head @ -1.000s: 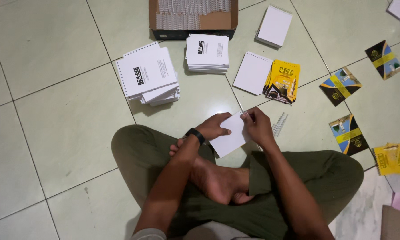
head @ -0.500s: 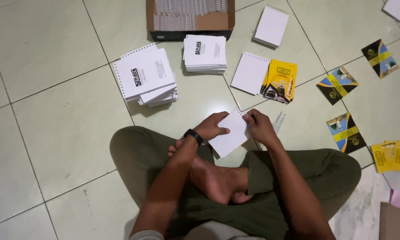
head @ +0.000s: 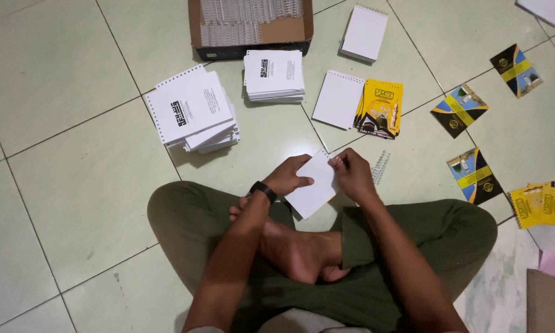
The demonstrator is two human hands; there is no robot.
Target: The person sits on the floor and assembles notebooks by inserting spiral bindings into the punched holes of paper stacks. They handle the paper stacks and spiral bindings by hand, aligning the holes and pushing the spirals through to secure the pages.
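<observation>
I sit cross-legged on a pale green tiled floor. Both hands hold a small white punched booklet (head: 313, 188) above my knees. My left hand (head: 289, 174), with a black watch on its wrist, grips the booklet's left side. My right hand (head: 351, 174) pinches its upper right edge, where a thin wire binding seems to sit. A loose wire spiral (head: 381, 167) lies on the floor just right of my right hand.
Two stacks of white punched sheets (head: 194, 114) (head: 273, 75) lie ahead, below an open cardboard box of wire spirals (head: 253, 24). White bound pads (head: 338, 98) (head: 365, 32), yellow covers (head: 379, 108) and black-blue-yellow covers (head: 460, 110) (head: 474, 175) lie to the right.
The hands and booklet have stayed almost in place; the booklet has shifted slightly between the fingers. The view has barely moved.
</observation>
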